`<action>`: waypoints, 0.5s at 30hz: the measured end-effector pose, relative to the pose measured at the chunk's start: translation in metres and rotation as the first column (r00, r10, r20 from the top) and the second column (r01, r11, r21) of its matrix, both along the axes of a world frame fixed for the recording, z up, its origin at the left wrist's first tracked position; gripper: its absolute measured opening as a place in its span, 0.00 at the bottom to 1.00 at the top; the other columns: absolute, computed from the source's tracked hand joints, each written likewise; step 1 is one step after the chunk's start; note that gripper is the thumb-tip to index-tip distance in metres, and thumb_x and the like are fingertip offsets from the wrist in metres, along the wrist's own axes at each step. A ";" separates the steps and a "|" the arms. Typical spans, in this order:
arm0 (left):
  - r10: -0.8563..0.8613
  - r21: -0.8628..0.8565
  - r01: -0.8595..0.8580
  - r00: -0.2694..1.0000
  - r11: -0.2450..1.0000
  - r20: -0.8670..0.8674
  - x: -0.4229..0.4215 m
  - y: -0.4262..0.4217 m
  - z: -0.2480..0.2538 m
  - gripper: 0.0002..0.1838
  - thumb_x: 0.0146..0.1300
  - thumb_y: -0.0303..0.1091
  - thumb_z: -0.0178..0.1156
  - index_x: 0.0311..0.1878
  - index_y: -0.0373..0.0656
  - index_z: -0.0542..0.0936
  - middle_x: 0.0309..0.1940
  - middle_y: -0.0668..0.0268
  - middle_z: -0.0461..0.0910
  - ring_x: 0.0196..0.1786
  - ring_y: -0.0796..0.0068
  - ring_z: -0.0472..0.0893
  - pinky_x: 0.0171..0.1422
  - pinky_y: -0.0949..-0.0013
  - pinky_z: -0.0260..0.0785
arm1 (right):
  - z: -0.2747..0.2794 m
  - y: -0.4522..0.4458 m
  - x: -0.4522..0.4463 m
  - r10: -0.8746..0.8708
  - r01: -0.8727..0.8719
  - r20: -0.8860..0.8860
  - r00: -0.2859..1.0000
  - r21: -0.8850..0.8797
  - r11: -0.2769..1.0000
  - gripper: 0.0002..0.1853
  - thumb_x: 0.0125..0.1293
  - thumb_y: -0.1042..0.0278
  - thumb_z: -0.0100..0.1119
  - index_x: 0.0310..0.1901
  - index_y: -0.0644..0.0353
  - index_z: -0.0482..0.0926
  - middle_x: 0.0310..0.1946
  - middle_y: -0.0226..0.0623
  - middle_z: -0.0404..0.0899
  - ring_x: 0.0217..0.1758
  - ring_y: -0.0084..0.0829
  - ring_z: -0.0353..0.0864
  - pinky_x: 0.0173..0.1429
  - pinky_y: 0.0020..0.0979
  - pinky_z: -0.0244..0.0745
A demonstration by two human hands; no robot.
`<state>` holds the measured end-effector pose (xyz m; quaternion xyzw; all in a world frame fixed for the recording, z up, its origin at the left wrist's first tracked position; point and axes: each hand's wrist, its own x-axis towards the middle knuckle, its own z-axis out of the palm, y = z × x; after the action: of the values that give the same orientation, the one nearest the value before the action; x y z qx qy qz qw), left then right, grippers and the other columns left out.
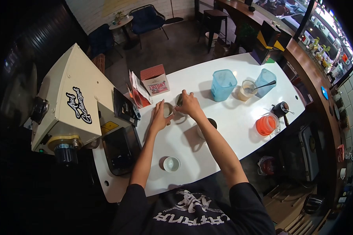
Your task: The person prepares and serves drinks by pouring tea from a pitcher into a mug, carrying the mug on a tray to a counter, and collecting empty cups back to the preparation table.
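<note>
My left hand (pixel 159 118) is wrapped round the side of a small pale cup (pixel 168 109) on the white table. Close beside it, my right hand (pixel 190 105) reaches down with its fingers curled round a small greyish cup or glass (pixel 179 100), largely covered by the fingers. Under my right forearm stands another pale cup with a dark inside (pixel 212 123), partly hidden by the arm. A small white bowl (pixel 171 164) sits nearer to me, touched by neither hand.
A big cream machine (pixel 74 90) stands at the left. Behind my hands are a box (pixel 155 80) and a foil bag (pixel 140 92). Rightward are blue pitchers (pixel 223 85), a spooned cup (pixel 247 90), a red-filled jar (pixel 266 124) and a dark-handled tool (pixel 281 109). The table edge (pixel 243 153) curves right.
</note>
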<state>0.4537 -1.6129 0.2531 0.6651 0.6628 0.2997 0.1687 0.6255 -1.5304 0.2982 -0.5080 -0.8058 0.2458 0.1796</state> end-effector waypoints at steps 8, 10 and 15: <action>0.018 0.035 -0.019 0.999 0.999 0.031 0.004 0.001 -0.003 0.49 0.51 0.37 0.72 0.73 0.35 0.55 0.66 0.49 0.62 0.66 0.47 0.66 0.70 0.53 0.60 | -0.002 0.004 -0.006 0.017 -0.014 -0.050 0.999 0.062 0.998 0.42 0.37 0.58 0.77 0.51 0.72 0.65 0.41 0.62 0.76 0.44 0.57 0.81 0.46 0.45 0.82; 0.042 0.048 -0.042 0.999 0.998 -0.012 0.005 0.002 -0.006 0.49 0.52 0.40 0.72 0.72 0.35 0.56 0.66 0.50 0.62 0.66 0.47 0.66 0.69 0.53 0.60 | -0.003 0.007 -0.010 0.000 0.002 -0.045 0.999 0.056 0.998 0.43 0.38 0.56 0.77 0.53 0.72 0.64 0.41 0.62 0.76 0.44 0.57 0.81 0.46 0.45 0.81; 0.054 0.087 -0.054 0.999 0.995 0.005 0.005 0.003 -0.010 0.51 0.50 0.42 0.73 0.72 0.33 0.56 0.65 0.48 0.61 0.67 0.45 0.64 0.70 0.54 0.57 | -0.011 0.013 -0.014 0.053 -0.049 -0.064 0.997 0.062 0.997 0.46 0.39 0.53 0.77 0.54 0.72 0.63 0.44 0.65 0.74 0.46 0.59 0.80 0.49 0.46 0.80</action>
<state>0.4584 -1.6099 0.2427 0.6532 0.6667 0.3338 0.1322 0.6115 -1.5178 0.2871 -0.4732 -0.8192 0.2424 0.2150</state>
